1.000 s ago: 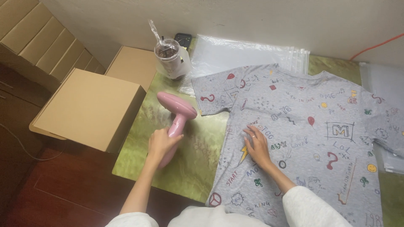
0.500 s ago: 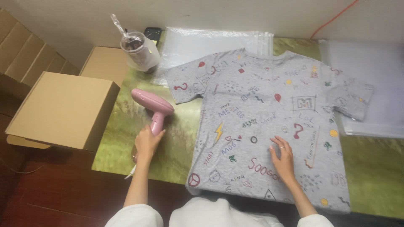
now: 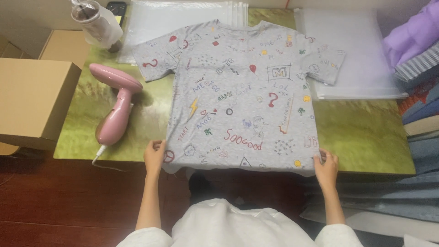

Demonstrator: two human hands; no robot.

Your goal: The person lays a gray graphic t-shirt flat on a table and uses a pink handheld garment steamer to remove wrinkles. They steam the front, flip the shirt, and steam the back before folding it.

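Grey doodle-print T-shirt [image 3: 238,96] spread flat on the green table [image 3: 366,132], my left hand [image 3: 154,155] pinching its lower left hem corner, my right hand [image 3: 325,165] pinching the lower right, pink garment steamer [image 3: 116,107] lying just beside

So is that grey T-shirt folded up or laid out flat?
Laid out flat. The grey T-shirt lies spread on the green table, both sleeves out, with the left hand and right hand at its bottom corners.

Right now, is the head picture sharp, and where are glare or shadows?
Head view: mostly sharp; the t-shirt print is crisp. Soft glare on the clear bags; the pink steamer casts a small shadow. Both hands look slightly soft.
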